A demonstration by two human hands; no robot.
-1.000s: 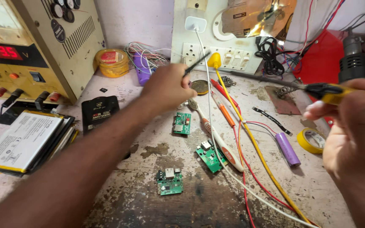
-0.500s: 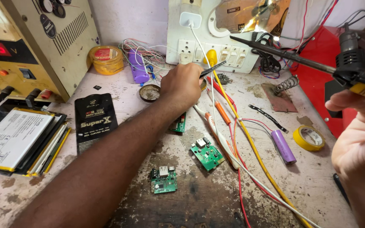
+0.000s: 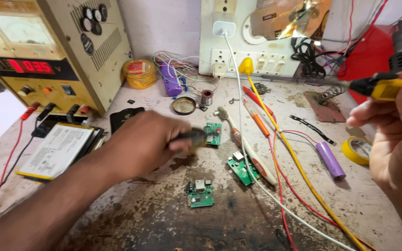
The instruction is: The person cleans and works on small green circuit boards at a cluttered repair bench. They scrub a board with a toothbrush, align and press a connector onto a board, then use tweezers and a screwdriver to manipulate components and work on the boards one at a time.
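Note:
My left hand (image 3: 147, 144) reaches across the bench and is closed on a slim dark tool (image 3: 194, 137), which is blurred. Its end sits at the left edge of a small green circuit board (image 3: 214, 133). At the right edge of the view, raised above the bench, my right hand (image 3: 396, 125) grips the yellow and black handle of a soldering iron (image 3: 380, 88). The iron's shaft points left over the bench. Two more green circuit boards lie nearer me, one (image 3: 242, 168) beside a toothbrush (image 3: 250, 153) and one (image 3: 200, 193) in front.
A yellow bench power supply (image 3: 56, 51) with a red display stands at the left, a flat battery pack (image 3: 56, 151) in front of it. A wall socket board (image 3: 247, 60), tangled wires, a purple cell (image 3: 330, 160), a yellow tape roll (image 3: 357, 150) and a round tin (image 3: 184, 105) crowd the bench.
My left hand has dropped from near the socket board toward me, down to the green board. My right hand still holds the soldering iron, now lower and closer.

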